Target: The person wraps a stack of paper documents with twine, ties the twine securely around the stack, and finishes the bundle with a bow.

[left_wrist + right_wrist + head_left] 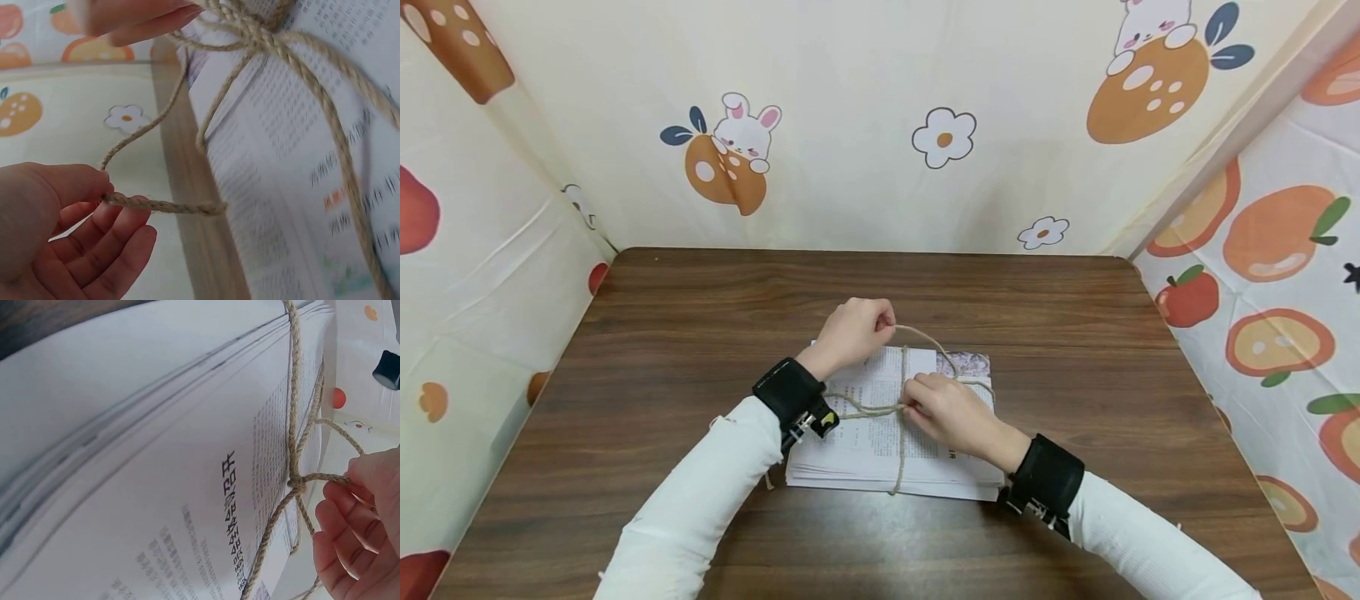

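Observation:
A stack of printed papers (857,458) lies on the table with beige twine (901,454) passed around it both lengthwise and across. My left hand (859,332), past the stack's far edge, pinches a strand of the twine between thumb and forefinger; a short tail (169,206) sticks out beyond the fingertips in the left wrist view. Over the middle of the stack, my right hand (953,412) pinches the twine close to where the strands cross. That crossing (296,482) shows as a small knot in the right wrist view. A raised strand curves between the two hands.
The brown wood-grain table (700,333) extends around the stack on all sides. Behind it stands a cream wall covering (850,192) with rabbits and flowers; a fruit-patterned sheet (1262,250) hangs at right. Black wrist straps (788,392) sit over white sleeves.

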Tool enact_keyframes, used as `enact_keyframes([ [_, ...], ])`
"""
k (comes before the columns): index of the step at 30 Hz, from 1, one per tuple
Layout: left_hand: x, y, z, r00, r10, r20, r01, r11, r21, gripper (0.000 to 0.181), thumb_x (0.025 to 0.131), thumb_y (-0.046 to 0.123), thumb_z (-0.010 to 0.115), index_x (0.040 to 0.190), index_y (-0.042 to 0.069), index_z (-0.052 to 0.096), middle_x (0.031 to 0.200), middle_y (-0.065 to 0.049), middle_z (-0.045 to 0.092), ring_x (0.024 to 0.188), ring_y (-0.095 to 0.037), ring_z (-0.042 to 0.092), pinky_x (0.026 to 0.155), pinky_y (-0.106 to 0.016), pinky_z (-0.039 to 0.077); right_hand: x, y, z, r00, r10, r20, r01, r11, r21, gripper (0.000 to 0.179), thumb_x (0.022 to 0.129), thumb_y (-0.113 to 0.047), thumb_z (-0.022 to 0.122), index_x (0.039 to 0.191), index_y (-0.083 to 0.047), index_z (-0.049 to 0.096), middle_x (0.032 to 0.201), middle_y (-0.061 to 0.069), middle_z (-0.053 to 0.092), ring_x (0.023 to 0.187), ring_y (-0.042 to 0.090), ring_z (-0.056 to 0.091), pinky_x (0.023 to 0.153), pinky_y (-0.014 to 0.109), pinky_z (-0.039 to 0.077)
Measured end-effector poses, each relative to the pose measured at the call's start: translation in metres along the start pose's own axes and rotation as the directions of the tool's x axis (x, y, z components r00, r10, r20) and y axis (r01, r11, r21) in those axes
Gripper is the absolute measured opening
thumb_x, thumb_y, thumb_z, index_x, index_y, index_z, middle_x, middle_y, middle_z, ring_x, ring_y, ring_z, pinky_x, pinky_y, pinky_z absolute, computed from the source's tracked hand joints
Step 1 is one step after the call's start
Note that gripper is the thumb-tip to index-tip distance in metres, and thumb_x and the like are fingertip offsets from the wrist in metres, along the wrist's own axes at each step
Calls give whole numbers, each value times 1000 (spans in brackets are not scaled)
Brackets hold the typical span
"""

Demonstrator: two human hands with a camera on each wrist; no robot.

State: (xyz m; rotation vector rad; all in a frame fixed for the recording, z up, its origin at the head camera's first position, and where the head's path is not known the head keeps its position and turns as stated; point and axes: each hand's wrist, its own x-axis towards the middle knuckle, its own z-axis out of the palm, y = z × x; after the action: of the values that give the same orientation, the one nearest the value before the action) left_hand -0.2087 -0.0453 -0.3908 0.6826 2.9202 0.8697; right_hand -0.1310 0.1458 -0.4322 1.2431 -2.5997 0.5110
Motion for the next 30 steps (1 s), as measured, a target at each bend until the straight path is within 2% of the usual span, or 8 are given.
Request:
enact_keyframes([
  [4,-14,-10,-12,1000,3,-25,-4,1000,-22,6,87,16,60,85,12,65,72,2,59,59,-11,50,56,-24,39,2,1,0,1000,0,-4,0,1000,-2,13,80,-13,68,81,-15,55,74,-7,52,65,6,48,56,21,42],
  [8,-34,-20,-23,1000,1,-21,-1,1000,-24,6,87,15,60,85,12,65,73,1,59,59,-11,49,55,-24,39,5,3,-1,1000,11,-10,-11,1000,7,13,80,-12,68,80,-15,56,73,-7,53,66,7,48,57,21,42],
  [14,-69,-19,-30,1000,-6,16,6,999,-37,5,86,14,61,82,14,64,68,4,55,50,-8,43,47,-22,34,12,6,-3,999,38,-10,-38,999,13,12,81,-12,67,79,-14,56,72,-7,54,65,6,49,57,21,42],
  [19,-92,-14,-26,998,10,60,-8,999,-39,6,84,14,63,78,16,63,63,8,52,46,-5,37,45,-20,30,17,8,-6,997,74,7,-74,997,26,11,83,-12,65,79,-14,55,72,-7,54,64,5,49,55,18,41],
  [30,-129,-12,-4,998,24,65,-24,1000,-3,10,79,11,65,75,20,62,61,14,47,50,0,39,47,-18,33,25,10,-10,991,122,49,-125,991,53,9,84,-8,62,79,-13,56,73,-5,54,63,4,47,55,18,40],
])
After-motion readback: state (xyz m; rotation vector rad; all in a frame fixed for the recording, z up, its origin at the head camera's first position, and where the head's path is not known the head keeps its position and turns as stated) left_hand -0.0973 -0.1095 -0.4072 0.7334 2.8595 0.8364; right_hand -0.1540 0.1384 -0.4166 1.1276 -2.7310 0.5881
